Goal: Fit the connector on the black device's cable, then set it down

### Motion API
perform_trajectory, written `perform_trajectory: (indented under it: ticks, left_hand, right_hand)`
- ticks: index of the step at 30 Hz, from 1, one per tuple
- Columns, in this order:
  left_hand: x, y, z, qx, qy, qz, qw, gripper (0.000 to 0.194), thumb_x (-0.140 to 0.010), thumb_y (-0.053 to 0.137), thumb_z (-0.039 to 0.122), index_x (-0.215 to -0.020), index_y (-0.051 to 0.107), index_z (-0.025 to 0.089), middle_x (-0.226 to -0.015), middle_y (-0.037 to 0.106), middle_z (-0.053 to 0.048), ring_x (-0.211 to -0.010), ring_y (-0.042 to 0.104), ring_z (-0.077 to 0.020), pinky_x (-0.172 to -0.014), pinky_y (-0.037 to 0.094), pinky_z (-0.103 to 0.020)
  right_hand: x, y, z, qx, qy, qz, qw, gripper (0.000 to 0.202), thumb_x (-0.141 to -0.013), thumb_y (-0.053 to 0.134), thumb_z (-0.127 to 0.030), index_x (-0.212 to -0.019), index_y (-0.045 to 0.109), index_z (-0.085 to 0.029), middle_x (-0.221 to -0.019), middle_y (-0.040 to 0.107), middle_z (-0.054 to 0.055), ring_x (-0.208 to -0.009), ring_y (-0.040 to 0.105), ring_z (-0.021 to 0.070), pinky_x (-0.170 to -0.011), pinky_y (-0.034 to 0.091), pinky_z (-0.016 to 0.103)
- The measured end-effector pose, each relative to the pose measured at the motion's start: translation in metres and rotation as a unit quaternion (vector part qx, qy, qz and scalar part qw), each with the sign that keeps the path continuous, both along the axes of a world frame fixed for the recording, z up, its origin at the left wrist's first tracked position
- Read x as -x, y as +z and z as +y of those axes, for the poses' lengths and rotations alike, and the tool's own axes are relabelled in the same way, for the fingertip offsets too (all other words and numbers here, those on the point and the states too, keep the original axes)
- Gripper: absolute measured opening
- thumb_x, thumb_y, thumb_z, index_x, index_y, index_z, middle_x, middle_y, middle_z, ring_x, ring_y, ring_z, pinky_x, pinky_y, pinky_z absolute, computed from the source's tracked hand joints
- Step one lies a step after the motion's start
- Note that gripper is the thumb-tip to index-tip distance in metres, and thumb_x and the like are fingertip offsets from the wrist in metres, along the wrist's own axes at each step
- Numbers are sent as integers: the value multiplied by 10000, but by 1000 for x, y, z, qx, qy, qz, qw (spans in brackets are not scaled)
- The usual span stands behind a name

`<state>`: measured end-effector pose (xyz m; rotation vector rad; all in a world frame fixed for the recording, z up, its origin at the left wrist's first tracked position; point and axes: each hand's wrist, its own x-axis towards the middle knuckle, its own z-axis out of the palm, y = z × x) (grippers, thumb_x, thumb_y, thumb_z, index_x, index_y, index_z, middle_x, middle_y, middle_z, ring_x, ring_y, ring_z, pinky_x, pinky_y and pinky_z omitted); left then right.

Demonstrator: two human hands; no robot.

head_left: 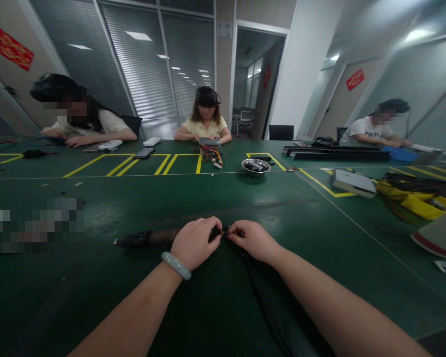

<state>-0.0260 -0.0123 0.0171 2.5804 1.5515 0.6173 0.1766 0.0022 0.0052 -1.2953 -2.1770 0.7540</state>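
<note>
A dark electric screwdriver lies on the green table, its bit end pointing left. My left hand is wrapped round its rear end, with a pale bracelet on the wrist. Just to the right, my right hand pinches the end of a black cable. That cable runs down from the fingers toward the table's near edge. Between the two sets of fingertips a small metallic bit shows; whether the cable end and the screwdriver are joined I cannot tell.
Ahead stands a metal bowl of dark small parts. A power supply with coloured wires sits before a person. To the right are a silver box, long black bars and a yellow bag. Two more people sit left and right.
</note>
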Motion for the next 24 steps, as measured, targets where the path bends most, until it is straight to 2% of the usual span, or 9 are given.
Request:
perform_trajectory:
  ticks: [12,18,24]
  left_hand:
    - [0,-1,2,-4,-35,1,999,105,-854,544,265,-946,596,264,-964,650,20,-895,577,-186,-804,425,-338]
    - [0,-1,3,-5,-31,10,999,124,-848,557,284,-957,613,265,-965,654,18,-894,582,-181,-789,433,-325]
    - [-1,2,1,-2,-29,8,1000,124,-862,540,278,-962,612,263,-973,657,14,-895,586,-182,-776,439,-331]
  right_hand:
    - [-1,-3,1,-13,11,3,1000,105,-834,622,-276,-892,687,-217,-852,661,-5,-747,569,126,-652,388,239]
    - [-1,-3,1,-9,15,-4,1000,125,-829,629,-301,-901,683,-215,-842,642,3,-728,557,127,-629,382,237]
    - [-1,-1,1,-26,28,-18,999,125,-808,652,-292,-901,687,-216,-847,626,8,-747,553,134,-673,398,248]
